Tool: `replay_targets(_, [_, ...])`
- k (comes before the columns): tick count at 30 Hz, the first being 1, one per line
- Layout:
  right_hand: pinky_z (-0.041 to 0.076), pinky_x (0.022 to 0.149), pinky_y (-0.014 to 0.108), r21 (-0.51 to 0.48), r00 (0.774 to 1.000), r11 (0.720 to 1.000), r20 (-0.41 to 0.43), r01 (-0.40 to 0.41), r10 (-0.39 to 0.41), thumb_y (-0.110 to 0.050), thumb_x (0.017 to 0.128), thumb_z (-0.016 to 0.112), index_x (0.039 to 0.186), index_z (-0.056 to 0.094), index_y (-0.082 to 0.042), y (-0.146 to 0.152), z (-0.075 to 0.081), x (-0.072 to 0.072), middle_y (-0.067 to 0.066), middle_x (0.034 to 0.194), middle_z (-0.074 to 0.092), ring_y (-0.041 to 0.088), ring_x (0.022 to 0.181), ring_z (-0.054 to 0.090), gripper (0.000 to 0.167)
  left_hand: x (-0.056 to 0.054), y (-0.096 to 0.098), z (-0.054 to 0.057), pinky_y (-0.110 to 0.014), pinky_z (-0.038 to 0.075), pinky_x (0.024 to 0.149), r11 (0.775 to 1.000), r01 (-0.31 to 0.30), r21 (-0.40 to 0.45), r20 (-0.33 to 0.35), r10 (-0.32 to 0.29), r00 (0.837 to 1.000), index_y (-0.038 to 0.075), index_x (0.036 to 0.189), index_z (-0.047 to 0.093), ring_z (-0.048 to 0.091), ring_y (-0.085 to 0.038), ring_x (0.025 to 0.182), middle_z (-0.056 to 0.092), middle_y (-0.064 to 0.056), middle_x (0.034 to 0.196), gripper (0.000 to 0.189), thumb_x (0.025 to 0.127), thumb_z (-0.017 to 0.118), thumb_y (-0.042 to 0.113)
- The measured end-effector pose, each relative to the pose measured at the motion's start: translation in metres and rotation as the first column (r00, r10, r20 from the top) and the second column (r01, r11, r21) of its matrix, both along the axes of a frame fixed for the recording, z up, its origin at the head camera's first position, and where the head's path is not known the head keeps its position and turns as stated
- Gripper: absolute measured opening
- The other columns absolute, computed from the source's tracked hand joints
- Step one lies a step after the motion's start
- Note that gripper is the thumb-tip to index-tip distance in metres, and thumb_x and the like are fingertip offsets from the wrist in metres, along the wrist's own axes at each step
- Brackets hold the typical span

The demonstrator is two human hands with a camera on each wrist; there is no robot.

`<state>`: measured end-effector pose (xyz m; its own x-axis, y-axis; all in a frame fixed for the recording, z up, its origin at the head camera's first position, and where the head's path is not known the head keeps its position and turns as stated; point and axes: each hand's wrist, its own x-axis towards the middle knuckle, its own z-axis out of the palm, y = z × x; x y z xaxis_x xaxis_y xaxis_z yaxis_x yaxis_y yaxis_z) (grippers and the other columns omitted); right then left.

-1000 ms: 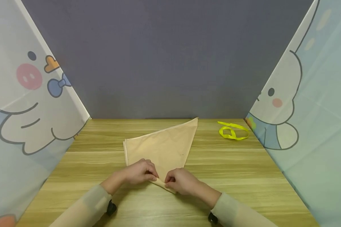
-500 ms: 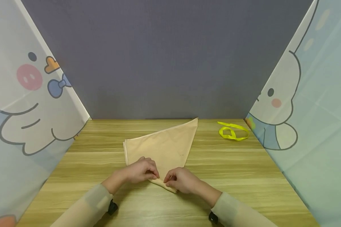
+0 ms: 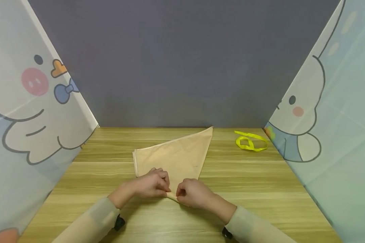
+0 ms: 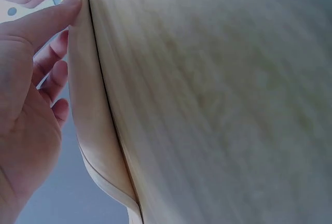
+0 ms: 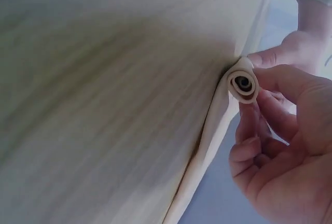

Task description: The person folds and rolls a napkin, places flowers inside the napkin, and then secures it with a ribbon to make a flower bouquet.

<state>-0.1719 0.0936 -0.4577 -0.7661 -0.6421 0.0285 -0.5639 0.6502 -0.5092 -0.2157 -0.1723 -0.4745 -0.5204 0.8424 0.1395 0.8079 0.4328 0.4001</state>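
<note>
A beige cloth (image 3: 174, 157), folded in layers, lies on the table with one corner pointing to the far right. Its near edge is rolled up into a narrow tube. My left hand (image 3: 152, 184) pinches this roll, with the thumb (image 4: 62, 14) lying along it in the left wrist view. Close beside it, my right hand (image 3: 195, 193) grips the roll near its right end. The right wrist view shows the spiral end of the rolled cloth (image 5: 243, 86) between thumb and fingers. From above, my hands hide much of the roll.
A yellow ribbon (image 3: 251, 136) lies looped at the back right of the wood-grain table (image 3: 246, 182). A grey panel (image 3: 182, 67) stands along the back edge. Printed cartoon curtains (image 3: 36, 111) flank both sides.
Both hands stay at the near edge of the cloth. The fingers lift slightly and then settle back on the roll. The ribbon stays put.
</note>
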Motion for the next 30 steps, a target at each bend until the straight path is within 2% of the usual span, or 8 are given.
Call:
replay_targets(3, [0.05, 0.072, 0.019, 0.001, 0.999, 1.0, -0.026, -0.023, 0.023, -0.013, 0.094, 0.082, 0.093, 0.079, -0.017, -0.002, 0.0, 0.002, -0.01, 0.086, 0.068, -0.003, 0.078, 0.055, 0.005, -0.001, -0.001, -0.002, -0.027, 0.041, 0.092, 1.0, 0.014, 0.014, 0.019, -0.014, 1.0, 0.023, 0.108, 0.089, 0.051, 0.0, 0.101, 0.066, 0.015, 0.106, 0.01, 0.1, 0.083, 0.025])
replay_targets(10, [0.053, 0.071, 0.018, 0.015, 1.0, 1.0, -0.013, -0.019, 0.019, -0.018, 0.096, 0.086, 0.099, 0.085, -0.014, -0.002, 0.001, 0.006, -0.009, 0.09, 0.072, -0.003, 0.078, 0.06, 0.005, -0.004, -0.004, -0.004, -0.023, 0.053, 0.091, 0.996, 0.028, 0.083, 0.129, -0.039, 0.991, 0.015, 0.112, 0.089, 0.059, -0.001, 0.101, 0.07, 0.007, 0.105, 0.013, 0.101, 0.082, 0.017])
replay_targets(16, [0.051, 0.07, 0.016, 0.071, 0.992, 0.996, -0.107, -0.059, 0.067, -0.023, 0.092, 0.091, 0.096, 0.084, -0.013, -0.003, -0.001, 0.007, -0.009, 0.087, 0.07, -0.004, 0.075, 0.055, 0.011, -0.005, -0.005, -0.005, -0.022, 0.055, 0.091, 0.997, 0.027, 0.078, 0.152, -0.038, 0.988, 0.015, 0.113, 0.088, 0.059, 0.0, 0.103, 0.07, 0.006, 0.106, 0.014, 0.1, 0.083, 0.017])
replay_targets(21, [0.051, 0.069, 0.016, 0.106, 0.982, 0.992, -0.165, -0.073, 0.09, -0.023, 0.094, 0.089, 0.096, 0.084, -0.014, -0.003, 0.0, 0.009, -0.009, 0.088, 0.071, -0.003, 0.075, 0.058, 0.01, -0.002, -0.006, -0.002, -0.02, 0.057, 0.088, 0.999, 0.021, 0.048, 0.19, -0.029, 0.981, 0.014, 0.118, 0.087, 0.059, 0.002, 0.101, 0.07, 0.005, 0.109, 0.02, 0.099, 0.085, 0.016])
replay_targets(30, [0.052, 0.072, 0.015, 0.093, 0.994, 0.992, -0.054, -0.086, 0.091, -0.02, 0.096, 0.086, 0.098, 0.087, -0.016, 0.003, -0.002, 0.008, -0.01, 0.094, 0.076, -0.006, 0.082, 0.061, 0.005, 0.005, -0.006, 0.0, -0.019, 0.057, 0.085, 0.994, 0.062, 0.092, 0.226, -0.081, 0.971, 0.014, 0.118, 0.087, 0.064, 0.004, 0.099, 0.074, 0.004, 0.107, 0.018, 0.102, 0.081, 0.018])
